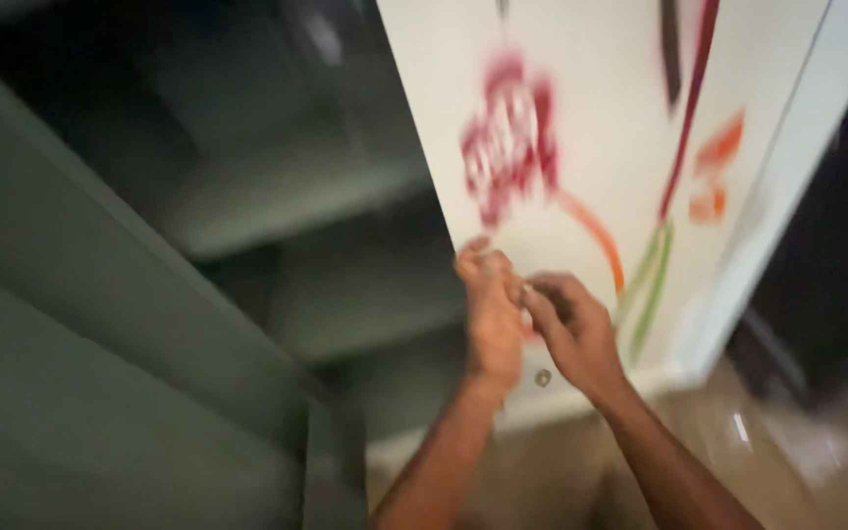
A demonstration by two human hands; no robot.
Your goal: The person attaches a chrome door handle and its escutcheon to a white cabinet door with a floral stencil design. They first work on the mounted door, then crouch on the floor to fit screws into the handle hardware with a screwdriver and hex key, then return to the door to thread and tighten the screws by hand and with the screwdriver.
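Frame is motion-blurred, so detail is soft. Both hands meet at the lower edge of a white painted panel, probably a cupboard door, that fills the frame from 12 to 3 o'clock. The left hand sits at about 6 o'clock of the panel's red flower motif, fingers curled in narrow with the tips pressed to the panel face. The right hand is just beside it at its 3 o'clock, touching it, fingers also bunched close. Something small seems pinched between the two hands, but I cannot tell what it is or whether either hand truly holds it.

A small round metal stud shows on the panel at 6 o'clock of the hands, just below them and apart from the fingers.

Handling, as a judgement: the panel looks stiff, flat and smooth, likely light sheet material with a slick painted face, so fingertips would slide on it. Better purchase would be at its free edge or at the stud than on the flat.

Orange, green and dark red strokes run down the panel at 3 o'clock of the hands.

Surroundings: grey-green shelves at 9 to 10 o'clock, dim, contents not readable. A grey-green cabinet side slants across 7 to 9 o'clock. Glossy tan floor at 4 to 5 o'clock catches a light glare. Room is dark overall.
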